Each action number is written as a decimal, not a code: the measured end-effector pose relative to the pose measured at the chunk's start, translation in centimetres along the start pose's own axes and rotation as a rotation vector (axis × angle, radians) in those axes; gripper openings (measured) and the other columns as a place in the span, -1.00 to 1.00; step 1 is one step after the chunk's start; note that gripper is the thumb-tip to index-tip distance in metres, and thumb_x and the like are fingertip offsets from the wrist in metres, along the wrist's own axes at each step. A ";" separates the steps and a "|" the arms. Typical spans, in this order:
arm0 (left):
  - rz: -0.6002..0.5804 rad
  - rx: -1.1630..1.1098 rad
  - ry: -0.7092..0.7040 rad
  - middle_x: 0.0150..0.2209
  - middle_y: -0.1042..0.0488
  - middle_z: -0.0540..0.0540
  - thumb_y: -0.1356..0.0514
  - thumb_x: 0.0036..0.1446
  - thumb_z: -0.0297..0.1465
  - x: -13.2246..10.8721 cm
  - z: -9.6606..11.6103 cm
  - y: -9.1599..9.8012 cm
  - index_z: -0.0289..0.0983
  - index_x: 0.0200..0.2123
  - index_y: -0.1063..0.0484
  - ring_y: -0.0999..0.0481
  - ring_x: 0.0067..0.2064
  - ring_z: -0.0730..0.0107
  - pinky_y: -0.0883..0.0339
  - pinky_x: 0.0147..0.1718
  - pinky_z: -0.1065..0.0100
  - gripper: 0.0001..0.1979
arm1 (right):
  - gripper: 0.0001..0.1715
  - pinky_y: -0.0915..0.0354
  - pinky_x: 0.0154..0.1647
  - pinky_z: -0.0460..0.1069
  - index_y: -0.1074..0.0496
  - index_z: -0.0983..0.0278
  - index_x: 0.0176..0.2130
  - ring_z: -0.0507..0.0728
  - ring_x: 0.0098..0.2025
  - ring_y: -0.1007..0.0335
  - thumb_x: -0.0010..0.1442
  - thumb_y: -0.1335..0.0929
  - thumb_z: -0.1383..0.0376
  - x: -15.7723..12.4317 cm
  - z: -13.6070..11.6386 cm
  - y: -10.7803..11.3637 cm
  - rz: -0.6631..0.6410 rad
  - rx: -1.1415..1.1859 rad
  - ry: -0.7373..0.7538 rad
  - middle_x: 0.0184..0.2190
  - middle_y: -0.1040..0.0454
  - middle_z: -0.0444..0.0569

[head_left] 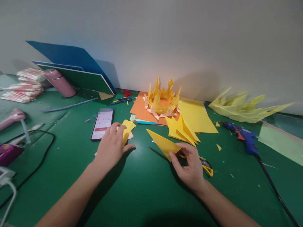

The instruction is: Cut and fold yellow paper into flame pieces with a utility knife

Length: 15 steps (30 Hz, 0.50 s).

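Observation:
My right hand (189, 167) pinches a folded yellow paper triangle (162, 143) between thumb and fingers, raised just over the green table. My left hand (111, 143) reaches over a small pile of yellow paper pieces (129, 126), its thumb stretched away from the bent fingers; whether the fingertips touch the pile I cannot tell. A phone (96, 135) showing a timer lies beside that hand. Past the triangle are several folded yellow papers (181, 132). A yellow-and-black handled tool (208, 170), partly hidden, lies behind my right hand.
A yellow paper crown (159, 107) stands on orange and yellow sheets (196, 118) by the wall. To the right are a pale yellow folded-paper piece (248, 110) and a blue glue gun (249, 142) with its cord. Leftward are a pink bottle (60, 83) and dark cable (46, 157).

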<state>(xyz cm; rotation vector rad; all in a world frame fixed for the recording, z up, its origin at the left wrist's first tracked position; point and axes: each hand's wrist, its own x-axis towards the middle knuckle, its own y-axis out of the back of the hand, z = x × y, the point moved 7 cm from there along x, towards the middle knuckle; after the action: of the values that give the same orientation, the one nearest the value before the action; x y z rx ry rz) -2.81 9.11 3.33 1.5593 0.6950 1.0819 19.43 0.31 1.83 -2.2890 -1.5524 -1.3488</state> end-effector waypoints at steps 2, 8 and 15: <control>-0.023 0.054 -0.005 -0.06 -0.35 -0.31 -0.22 0.05 -0.06 -0.8 -0.5 0.2 -0.31 -0.05 -0.28 -0.38 -0.05 -0.04 -0.32 -0.11 0.07 -0.47 | -0.63 -0.40 -0.46 -0.04 -0.26 0.20 -0.02 0.04 -0.45 -0.36 0.17 -0.34 0.40 0.0 0.2 0.1 0.007 0.009 -0.011 -0.29 -0.38 -0.05; -0.006 0.107 0.082 -0.17 -0.38 -0.31 -0.10 0.15 -0.08 -3.3 -1.9 0.5 -0.36 -0.11 -0.32 -0.41 -0.14 -0.04 -0.36 -0.27 0.12 -0.55 | -0.63 -0.40 -0.46 -0.04 -0.27 0.21 -0.02 0.04 -0.45 -0.36 0.16 -0.34 0.40 -0.1 0.5 0.1 -0.006 0.039 -0.036 -0.28 -0.39 -0.05; -0.062 0.100 0.114 -0.11 -0.41 -0.20 -0.12 0.18 -0.20 -1.8 -0.7 0.2 -0.26 -0.10 -0.35 -0.49 -0.20 0.13 -0.36 -0.37 0.27 -0.70 | -0.64 -0.42 -0.46 -0.03 -0.27 0.21 -0.02 0.06 -0.43 -0.38 0.17 -0.33 0.42 0.2 0.0 0.0 -0.023 0.028 0.013 -0.31 -0.41 -0.06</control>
<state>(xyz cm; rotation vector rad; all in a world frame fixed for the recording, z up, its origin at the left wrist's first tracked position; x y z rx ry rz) -4.21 7.81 3.08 1.5589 0.8811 1.1109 19.39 0.45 1.97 -2.2488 -1.5884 -1.3360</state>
